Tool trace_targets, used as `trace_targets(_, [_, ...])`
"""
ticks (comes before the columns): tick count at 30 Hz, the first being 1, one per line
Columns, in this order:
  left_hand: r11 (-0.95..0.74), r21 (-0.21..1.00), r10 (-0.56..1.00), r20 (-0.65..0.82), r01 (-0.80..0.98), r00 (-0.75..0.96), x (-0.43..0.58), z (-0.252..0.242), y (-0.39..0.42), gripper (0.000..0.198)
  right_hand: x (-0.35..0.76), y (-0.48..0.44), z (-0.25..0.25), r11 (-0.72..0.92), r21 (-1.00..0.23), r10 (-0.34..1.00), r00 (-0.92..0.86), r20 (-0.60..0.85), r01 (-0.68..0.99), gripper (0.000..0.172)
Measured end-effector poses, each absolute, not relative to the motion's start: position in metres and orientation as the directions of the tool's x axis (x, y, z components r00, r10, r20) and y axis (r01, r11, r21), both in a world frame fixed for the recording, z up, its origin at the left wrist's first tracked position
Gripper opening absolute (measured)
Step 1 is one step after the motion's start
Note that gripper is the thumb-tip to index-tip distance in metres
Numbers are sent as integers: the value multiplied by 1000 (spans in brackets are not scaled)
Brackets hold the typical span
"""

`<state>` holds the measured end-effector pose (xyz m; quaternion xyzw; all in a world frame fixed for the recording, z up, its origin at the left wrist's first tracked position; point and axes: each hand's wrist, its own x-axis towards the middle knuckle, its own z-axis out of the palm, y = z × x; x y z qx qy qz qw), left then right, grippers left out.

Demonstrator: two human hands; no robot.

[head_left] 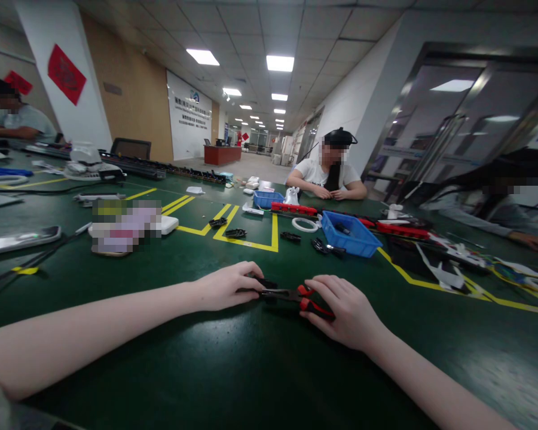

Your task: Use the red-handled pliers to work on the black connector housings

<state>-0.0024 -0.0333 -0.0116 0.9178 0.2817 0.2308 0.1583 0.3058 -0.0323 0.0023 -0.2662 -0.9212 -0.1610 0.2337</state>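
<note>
Low over the green table (197, 370), my right hand (341, 307) is closed around the red and black handles of a pair of long-nose pliers (291, 294). The jaws point left. My left hand (231, 285) pinches a small black part (269, 283) at the tip of the pliers; its shape is mostly hidden by my fingers. Whether the jaws grip this part I cannot tell. Beyond my hands lie several similar-looking dark parts, among them a black part (236, 233) inside the yellow tape marking and another black part (290, 237) to its right.
A blue bin (349, 234) stands beyond my right hand, with black pieces beside it. Behind it run red strips (293, 209) and a white ring (305, 224). At left lie a phone (22, 240) and a white case (167, 224). A person (325, 173) sits opposite; others sit at both sides.
</note>
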Motion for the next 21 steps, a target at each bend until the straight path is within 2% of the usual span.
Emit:
trace_targets(13, [-826,301,562,374,477,738,-3,-12,-34,28,304,-34,4,827,129,424,-759,494,547,37])
trace_targets(21, [-822,304,568,363,482,739,-3,-11,-34,28,304,-33,4,820,106,448,-745,494,563,35])
